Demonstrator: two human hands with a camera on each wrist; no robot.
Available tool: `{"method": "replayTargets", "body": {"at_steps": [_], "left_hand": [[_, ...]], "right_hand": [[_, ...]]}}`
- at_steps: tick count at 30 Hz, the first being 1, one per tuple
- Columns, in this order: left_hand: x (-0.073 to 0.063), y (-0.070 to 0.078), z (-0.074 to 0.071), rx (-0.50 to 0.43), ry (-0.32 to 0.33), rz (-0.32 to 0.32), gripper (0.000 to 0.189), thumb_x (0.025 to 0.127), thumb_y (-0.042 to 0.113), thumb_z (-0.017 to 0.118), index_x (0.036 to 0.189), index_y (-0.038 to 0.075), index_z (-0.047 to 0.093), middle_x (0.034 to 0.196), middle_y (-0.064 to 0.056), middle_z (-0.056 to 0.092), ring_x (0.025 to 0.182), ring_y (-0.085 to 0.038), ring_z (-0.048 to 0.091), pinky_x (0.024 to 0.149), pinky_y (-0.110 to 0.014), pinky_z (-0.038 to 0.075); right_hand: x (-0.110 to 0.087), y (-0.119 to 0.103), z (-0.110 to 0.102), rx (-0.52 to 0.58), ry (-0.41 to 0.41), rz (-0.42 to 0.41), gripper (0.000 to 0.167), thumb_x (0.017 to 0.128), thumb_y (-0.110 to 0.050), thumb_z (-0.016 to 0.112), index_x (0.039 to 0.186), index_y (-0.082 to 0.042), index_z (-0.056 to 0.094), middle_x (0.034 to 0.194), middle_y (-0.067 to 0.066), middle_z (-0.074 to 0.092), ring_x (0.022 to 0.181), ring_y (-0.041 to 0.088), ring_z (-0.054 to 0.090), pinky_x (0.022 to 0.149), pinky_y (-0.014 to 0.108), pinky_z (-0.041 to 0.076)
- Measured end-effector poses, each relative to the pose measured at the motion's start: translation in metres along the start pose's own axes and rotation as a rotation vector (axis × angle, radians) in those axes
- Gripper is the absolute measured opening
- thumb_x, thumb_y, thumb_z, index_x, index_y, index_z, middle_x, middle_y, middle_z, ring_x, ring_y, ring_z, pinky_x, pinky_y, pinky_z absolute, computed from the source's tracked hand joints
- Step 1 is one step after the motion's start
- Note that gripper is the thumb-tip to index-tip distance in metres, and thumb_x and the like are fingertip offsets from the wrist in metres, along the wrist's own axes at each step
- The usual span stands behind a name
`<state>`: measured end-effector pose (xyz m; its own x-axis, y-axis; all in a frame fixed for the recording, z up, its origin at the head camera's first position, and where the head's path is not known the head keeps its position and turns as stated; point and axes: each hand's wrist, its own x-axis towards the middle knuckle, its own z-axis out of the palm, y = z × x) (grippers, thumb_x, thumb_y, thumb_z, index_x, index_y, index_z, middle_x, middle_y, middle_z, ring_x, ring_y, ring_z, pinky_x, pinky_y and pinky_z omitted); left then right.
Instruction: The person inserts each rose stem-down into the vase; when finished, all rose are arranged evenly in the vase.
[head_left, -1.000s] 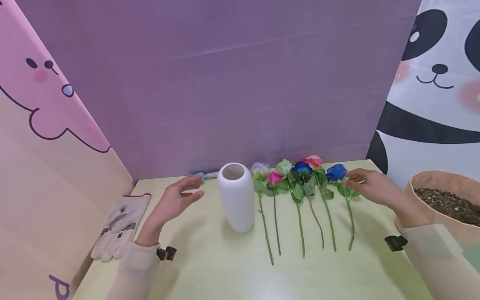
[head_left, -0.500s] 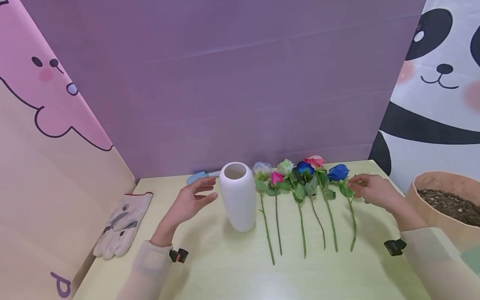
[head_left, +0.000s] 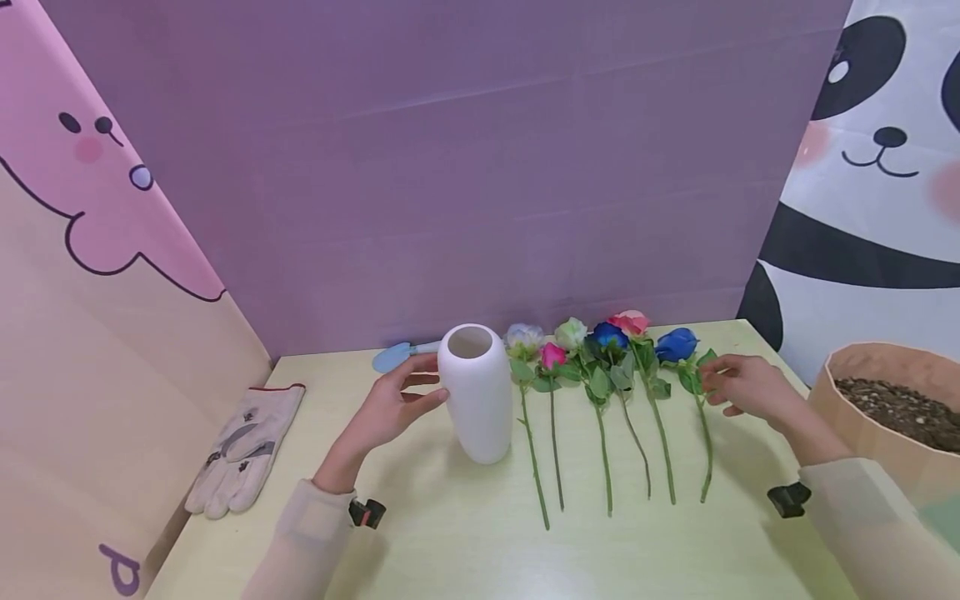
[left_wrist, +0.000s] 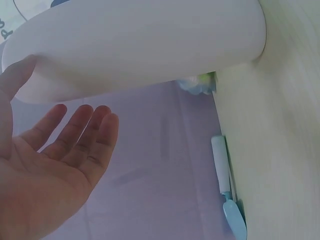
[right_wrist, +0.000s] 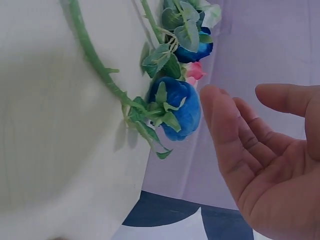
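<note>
A white vase (head_left: pixel 480 400) stands upright on the table. My left hand (head_left: pixel 393 406) is at its left side, the thumb at the vase wall and the other fingers loosely bent; in the left wrist view those fingers (left_wrist: pixel 82 135) appear apart from the vase (left_wrist: pixel 140 45). Whether the thumb touches it, I cannot tell for sure. At the right, my right hand (head_left: pixel 750 390) hovers beside the leaves of the rightmost blue rose (head_left: pixel 677 344), holding nothing. The right wrist view shows a gap between its thumb and fingers, with the blue rose (right_wrist: pixel 180 107) beyond the fingertips.
Several flowers lie in a row right of the vase, among them a pink one (head_left: pixel 552 357) and a white one (head_left: pixel 523 337). A light blue trowel (head_left: pixel 393 357) lies behind the vase. Gloves (head_left: pixel 243 450) lie at left; a soil-filled pot (head_left: pixel 855 408) is at right.
My left hand has moved right, up to the vase. The right hand has shifted slightly right and down, away from the blue rose's bloom. Vase and flowers stay in place.
</note>
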<state>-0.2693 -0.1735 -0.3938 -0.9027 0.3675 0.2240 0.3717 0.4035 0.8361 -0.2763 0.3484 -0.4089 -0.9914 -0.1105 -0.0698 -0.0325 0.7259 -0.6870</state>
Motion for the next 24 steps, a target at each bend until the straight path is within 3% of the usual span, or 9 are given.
{"method": "replayTargets", "body": {"at_steps": [13,24], "left_hand": [[0.0,0.004,0.002,-0.005,-0.011,-0.002,0.061,0.09,0.033,0.075,0.144,0.025,0.048,0.138,-0.004,0.057,0.126,-0.027,0.061,0.099,-0.039,0.056],[-0.001,0.005,0.002,-0.02,-0.023,-0.024,0.065,0.09,0.03,0.075,0.147,0.022,0.044,0.138,-0.009,0.056,0.122,-0.032,0.063,0.097,-0.041,0.057]], "right_hand": [[0.004,0.016,0.006,0.055,-0.041,0.071,0.042,0.104,-0.02,0.044,0.13,0.013,0.051,0.115,0.032,0.066,0.087,0.023,0.073,0.068,0.033,0.062],[0.008,0.032,0.009,0.063,-0.064,0.119,0.042,0.104,-0.018,0.043,0.128,0.016,0.051,0.112,0.033,0.065,0.087,0.024,0.073,0.072,0.037,0.063]]}}
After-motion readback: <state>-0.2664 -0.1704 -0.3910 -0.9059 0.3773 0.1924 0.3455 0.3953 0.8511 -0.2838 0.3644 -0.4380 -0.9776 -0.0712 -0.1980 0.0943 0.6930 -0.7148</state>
